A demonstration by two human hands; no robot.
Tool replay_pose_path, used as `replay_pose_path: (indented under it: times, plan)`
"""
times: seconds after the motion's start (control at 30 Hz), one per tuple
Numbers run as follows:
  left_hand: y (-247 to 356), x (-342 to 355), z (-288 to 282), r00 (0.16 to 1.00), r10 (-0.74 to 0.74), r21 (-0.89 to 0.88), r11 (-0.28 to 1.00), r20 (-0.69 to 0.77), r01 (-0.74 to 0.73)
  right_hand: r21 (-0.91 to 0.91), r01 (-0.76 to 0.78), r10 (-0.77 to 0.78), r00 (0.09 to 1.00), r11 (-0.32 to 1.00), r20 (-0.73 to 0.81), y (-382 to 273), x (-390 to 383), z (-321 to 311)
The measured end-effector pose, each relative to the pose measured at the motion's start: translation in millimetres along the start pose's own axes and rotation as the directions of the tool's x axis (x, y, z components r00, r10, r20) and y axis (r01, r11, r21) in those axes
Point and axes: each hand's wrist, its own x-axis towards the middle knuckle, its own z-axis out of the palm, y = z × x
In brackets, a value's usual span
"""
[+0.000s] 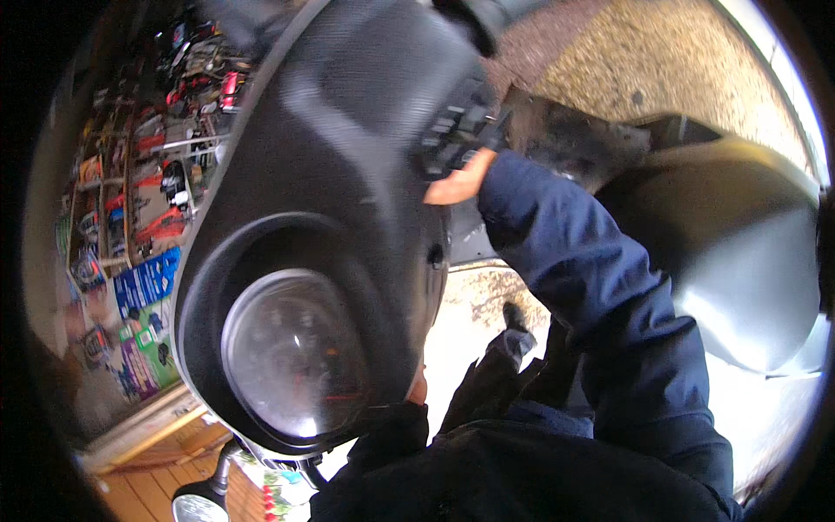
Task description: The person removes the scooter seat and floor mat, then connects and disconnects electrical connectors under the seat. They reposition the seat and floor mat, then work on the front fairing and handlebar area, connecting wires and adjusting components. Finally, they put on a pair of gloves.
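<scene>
The right hand (pixel 461 179), blurred, reaches up to the right edge of a big black dashboard (pixel 344 178), just beside a block of switches (pixel 452 130); its fingers are mostly hidden, so I cannot tell whether they grip. Of the left hand (pixel 420 388) only a sliver shows, at the dashboard's lower right edge, its grip hidden too. The dashboard lies left of the right hand and spreads up and left from the left hand, with a round gauge (pixel 296 352) in its lower part. Below the gauge is a mirror (pixel 200 503). Further out, shelves (pixel 113 217) crowded with goods stand left, a large dark curved panel (pixel 739 252) sits right, and gravel (pixel 687 61) lies behind.
</scene>
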Motion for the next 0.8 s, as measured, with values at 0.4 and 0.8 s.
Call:
replay_pose_path:
  times: [0.4, 0.8]
  plan:
    - [18.6, 0.3, 14.7, 0.998, 0.059, 0.051, 0.997, -0.033, -0.057, -0.285, 0.098, -0.097, 0.995, 0.953, 0.018, 7.4, 16.8, 2.6]
    - [27.5, -6.6, 13.0, 0.993, -0.085, 0.136, 0.986, -0.079, 0.096, -0.236, 0.238, -0.209, 0.968, 0.942, 0.142, 10.3, 32.8, -1.5]
